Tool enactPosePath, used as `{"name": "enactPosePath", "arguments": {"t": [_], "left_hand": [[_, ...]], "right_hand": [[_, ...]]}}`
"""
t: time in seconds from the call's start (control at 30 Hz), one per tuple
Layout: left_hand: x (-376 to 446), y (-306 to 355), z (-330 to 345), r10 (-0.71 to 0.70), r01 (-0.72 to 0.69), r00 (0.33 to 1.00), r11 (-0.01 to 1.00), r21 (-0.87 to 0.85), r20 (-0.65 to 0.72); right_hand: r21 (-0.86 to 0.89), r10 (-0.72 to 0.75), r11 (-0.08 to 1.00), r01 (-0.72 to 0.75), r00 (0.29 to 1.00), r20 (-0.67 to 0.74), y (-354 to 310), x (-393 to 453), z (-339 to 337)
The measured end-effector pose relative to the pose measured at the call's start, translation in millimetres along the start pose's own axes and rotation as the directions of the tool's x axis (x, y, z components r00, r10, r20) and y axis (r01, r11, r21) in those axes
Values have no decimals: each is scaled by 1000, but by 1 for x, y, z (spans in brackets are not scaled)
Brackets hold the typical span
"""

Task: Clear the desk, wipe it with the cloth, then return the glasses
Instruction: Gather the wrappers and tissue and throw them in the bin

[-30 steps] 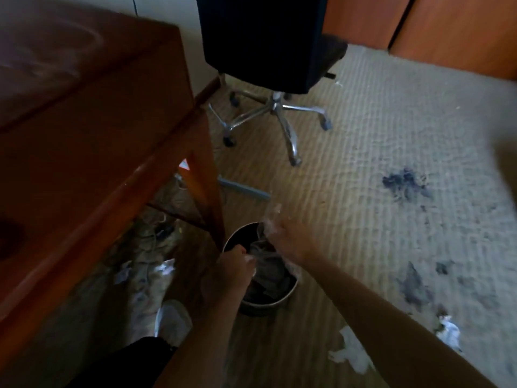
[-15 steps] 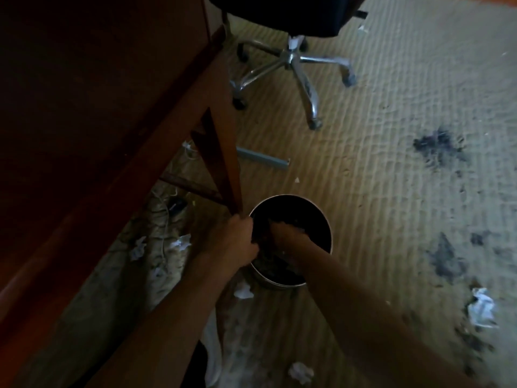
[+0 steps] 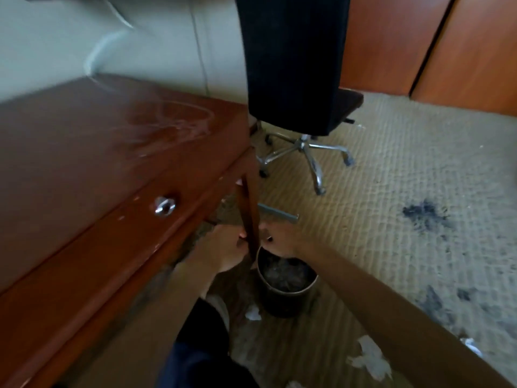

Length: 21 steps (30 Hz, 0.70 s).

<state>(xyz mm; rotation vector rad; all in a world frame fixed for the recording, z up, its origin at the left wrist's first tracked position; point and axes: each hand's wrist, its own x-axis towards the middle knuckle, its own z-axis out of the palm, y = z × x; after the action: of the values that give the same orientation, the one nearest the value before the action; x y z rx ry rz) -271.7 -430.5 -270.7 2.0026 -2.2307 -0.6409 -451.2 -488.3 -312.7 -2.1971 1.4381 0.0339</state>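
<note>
The reddish wooden desk (image 3: 84,152) fills the left, its bare top showing pale smear marks; a drawer front carries a silver knob (image 3: 165,205). On the carpet beside the desk leg (image 3: 249,208) stands a dark round bin (image 3: 286,292) with crumpled rubbish inside. My left hand (image 3: 222,247) hovers left of the leg and my right hand (image 3: 278,239) right of it, both just above the bin with loosely curled fingers. I see nothing held in either; the leg hides some fingertips. No cloth or glasses are in view.
A black office chair (image 3: 293,65) on a chrome wheeled base (image 3: 307,152) stands behind the desk corner. Crumpled white paper scraps (image 3: 369,359) and dark stains (image 3: 422,215) mark the carpet. A grey metal bar (image 3: 277,214) lies past the bin. Wooden cabinet doors (image 3: 461,51) line the far wall.
Both hands have come up out of the bin, the left letting go of its rim. The view has tilted up, bringing the desk top and chair back into sight.
</note>
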Motion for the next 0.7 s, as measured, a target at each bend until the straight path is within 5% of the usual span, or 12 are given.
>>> {"name": "enactPosePath", "arguments": {"t": [0.23,0.47,0.7], "left_hand": [[-221,3,-95,-92,159,902,979,126,-423],[-406,-49,-172,-291,455,695,886,89,-657],[-478,-140,-238,-440,522,542,844,-123,-716]], "right_hand": [[-40,-365,925,378,853,-372,-174,-139,-55],[-82,-638,742,666,662,-394,-349,-180,-63],[-30,-733,655,755,625,-269,-491,-137,-43]]}}
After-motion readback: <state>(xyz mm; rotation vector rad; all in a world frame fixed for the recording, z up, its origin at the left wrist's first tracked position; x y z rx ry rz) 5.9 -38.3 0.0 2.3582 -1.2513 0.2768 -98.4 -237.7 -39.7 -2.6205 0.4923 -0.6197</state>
